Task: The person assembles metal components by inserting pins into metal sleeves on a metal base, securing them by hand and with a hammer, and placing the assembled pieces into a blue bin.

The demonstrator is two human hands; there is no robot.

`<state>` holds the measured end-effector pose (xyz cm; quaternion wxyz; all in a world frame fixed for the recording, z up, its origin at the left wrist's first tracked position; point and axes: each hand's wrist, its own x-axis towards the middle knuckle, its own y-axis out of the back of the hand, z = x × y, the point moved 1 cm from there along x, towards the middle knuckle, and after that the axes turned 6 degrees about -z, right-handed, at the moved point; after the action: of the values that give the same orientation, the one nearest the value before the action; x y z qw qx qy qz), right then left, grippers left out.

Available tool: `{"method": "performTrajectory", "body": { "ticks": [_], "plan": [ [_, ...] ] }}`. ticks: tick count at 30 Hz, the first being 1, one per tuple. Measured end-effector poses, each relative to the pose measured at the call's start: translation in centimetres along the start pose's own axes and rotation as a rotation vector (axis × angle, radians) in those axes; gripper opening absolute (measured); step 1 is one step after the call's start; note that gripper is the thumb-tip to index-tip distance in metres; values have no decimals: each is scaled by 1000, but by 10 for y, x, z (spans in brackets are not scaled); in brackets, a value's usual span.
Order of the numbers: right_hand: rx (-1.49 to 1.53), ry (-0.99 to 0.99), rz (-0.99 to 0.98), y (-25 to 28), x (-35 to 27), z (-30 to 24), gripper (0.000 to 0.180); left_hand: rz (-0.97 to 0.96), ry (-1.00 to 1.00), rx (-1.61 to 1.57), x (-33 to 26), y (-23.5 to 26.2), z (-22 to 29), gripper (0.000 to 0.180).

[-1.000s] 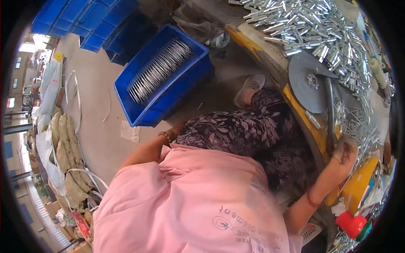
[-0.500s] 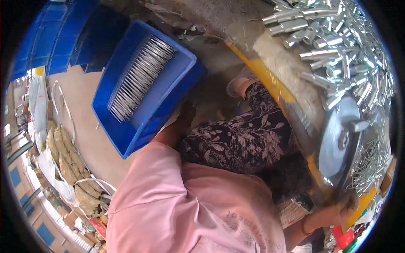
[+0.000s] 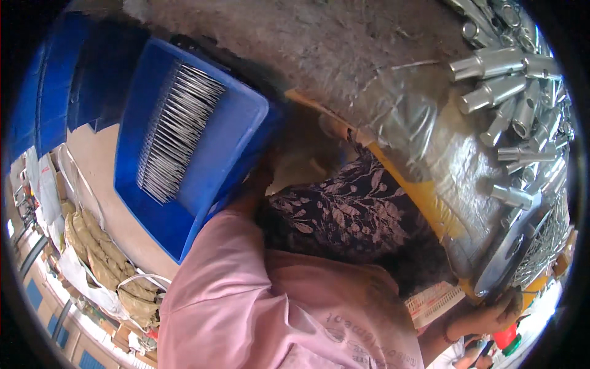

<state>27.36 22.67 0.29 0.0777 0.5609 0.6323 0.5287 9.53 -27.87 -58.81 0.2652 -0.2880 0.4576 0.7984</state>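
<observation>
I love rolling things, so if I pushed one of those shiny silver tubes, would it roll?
Probably: the tubes look round, though the narrower ends on some might make them swerve. They'd likely feel stiff, being metallic-looking, and perhaps slippery, as they're smooth and shiny.

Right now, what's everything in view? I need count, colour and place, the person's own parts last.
Bin: one, blue, left of centre
Rods: many, silver, rowed inside the bin
Stacked crates: several, blue, upper left
Workbench: one, brown-grey with yellow edge, upper right
Metal tubes: many, silver, upper right
Disc: one, grey, lower right
Thin pins: many, silver, right of the disc
Basket: one, pale, below the bench edge
Sacks: several, tan and white, lower left
Red-and-green object: one, lower right
Trousers: one pair, dark with pale leaves, centre
Shirt: one, pink, bottom
Left hand: one, shadowed, beside the bin, grip unclear
Right hand: one, near the disc, grip unclear
</observation>
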Motion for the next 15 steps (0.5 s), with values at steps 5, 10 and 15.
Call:
{"method": "performTrajectory", "body": {
  "ticks": [5, 10, 15],
  "plan": [
    [-2, 42, -1, -4, 4, -8, 19, -86, -34, 1, 0, -3, 15, 32],
    [100, -147, 42, 1, 3, 4, 19, -195, -112, 3, -13, 4, 46, 29],
    [9, 43, -26, -12, -5, -5, 17, -268, -314, -94, -7, 14, 100, 27]
  ]
}}
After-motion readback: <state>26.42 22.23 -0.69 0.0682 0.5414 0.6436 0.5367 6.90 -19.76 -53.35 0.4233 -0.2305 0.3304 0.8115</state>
